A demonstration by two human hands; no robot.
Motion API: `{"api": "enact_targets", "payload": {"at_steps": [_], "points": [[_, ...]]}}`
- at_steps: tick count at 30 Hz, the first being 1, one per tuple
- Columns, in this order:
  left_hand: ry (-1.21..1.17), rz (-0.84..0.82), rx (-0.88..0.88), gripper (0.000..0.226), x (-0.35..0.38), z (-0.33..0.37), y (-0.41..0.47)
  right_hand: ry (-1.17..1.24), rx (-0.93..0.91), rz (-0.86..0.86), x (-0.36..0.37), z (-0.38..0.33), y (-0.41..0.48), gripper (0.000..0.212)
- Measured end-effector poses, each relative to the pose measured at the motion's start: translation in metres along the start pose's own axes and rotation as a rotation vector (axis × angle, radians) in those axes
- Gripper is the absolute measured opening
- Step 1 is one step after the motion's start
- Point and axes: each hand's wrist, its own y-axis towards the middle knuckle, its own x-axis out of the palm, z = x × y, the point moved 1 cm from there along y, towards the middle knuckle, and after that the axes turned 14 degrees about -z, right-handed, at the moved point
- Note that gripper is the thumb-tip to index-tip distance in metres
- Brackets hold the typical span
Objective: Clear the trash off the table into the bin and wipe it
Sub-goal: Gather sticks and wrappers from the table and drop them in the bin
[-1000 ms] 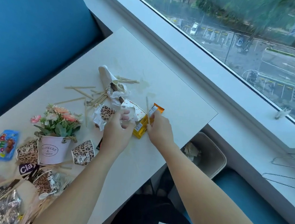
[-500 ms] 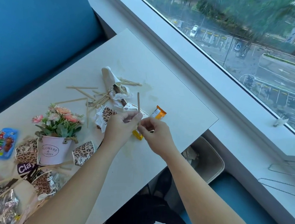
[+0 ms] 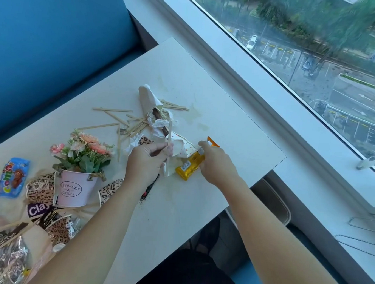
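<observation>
Pinching a thin wooden stick, the left hand sat beside the slanting yellow-orange plastic wrapper; the right hand touched it, grip unclear.

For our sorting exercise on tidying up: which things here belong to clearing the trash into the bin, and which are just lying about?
Job in hand: wooden stick in the left hand; yellow wrapper under the right hand; loose sticks; crumpled paper cup; bin.
Just lying about: flower pot; blue seat.
</observation>
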Motion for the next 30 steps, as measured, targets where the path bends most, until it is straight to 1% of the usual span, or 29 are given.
{"api": "enact_targets", "payload": {"at_steps": [2, 5, 8, 11, 16, 18, 21, 23, 26, 30], "points": [[0.021, -0.013, 0.004, 0.009, 0.0, -0.001, 0.0, -0.099, 0.012, -0.014, -0.005, 0.0, 0.003, 0.047], [0.047, -0.001, 0.002, 0.013, -0.003, -0.005, 0.001, -0.213, 0.015, -0.004, -0.013, 0.006, 0.003, 0.023], [0.038, 0.017, -0.018, 0.012, -0.008, -0.01, 0.003, -0.144, 0.026, 0.016, -0.027, 0.014, 0.0, 0.015], [0.039, 0.032, -0.041, 0.013, -0.012, -0.01, 0.004, 0.01, 0.031, 0.031, -0.048, 0.012, -0.009, 0.013], [0.095, 0.031, -0.035, 0.012, -0.012, -0.006, 0.006, 0.182, 0.031, 0.125, -0.072, -0.008, -0.034, 0.015], [0.122, 0.02, -0.024, 0.013, -0.009, -0.002, 0.007, 0.368, 0.0, 0.128, -0.07, -0.019, -0.037, 0.016], [0.128, 0.019, -0.009, 0.014, -0.004, 0.005, 0.008, 0.697, -0.033, 0.068, -0.054, -0.035, -0.036, 0.015], [0.12, 0.021, 0.011, 0.015, -0.004, 0.008, 0.009, 0.803, -0.048, 0.004, -0.042, -0.045, -0.034, 0.018], [0.093, -0.002, 0.033, 0.017, -0.006, 0.009, 0.011, 0.783, -0.067, -0.07, -0.025, -0.057, -0.031, 0.026], [0.02, -0.014, 0.017, 0.023, -0.009, 0.008, 0.011, 0.674, -0.052, -0.057, -0.012, -0.065, -0.024, 0.034]]}}
